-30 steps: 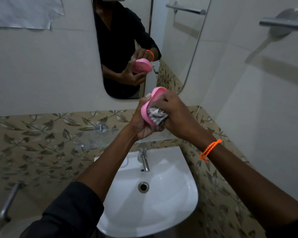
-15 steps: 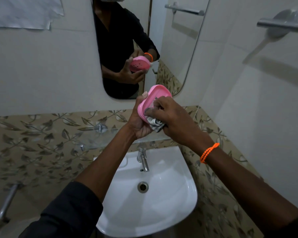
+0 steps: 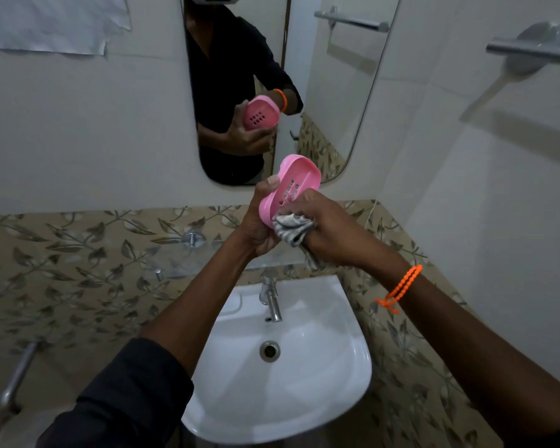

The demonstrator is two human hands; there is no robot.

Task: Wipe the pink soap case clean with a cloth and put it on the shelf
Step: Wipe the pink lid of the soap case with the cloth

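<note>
Over the white basin, the left hand grips the pink soap case tilted; the right hand's curled fingers press a bunched grey cloth against its lower end.

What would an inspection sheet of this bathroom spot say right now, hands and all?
Surface: white sink below the hands; glass shelf on the patterned tiles, nothing seen on it.
Job's things: pink soap case held tilted above the sink; grey cloth pressed to its lower end.
Clutter: paper sheet on the wall.
Hands: left hand grips the case; right hand grips the cloth.
Cables: nothing seen.
Surroundings: mirror, tap, towel bar.
</note>
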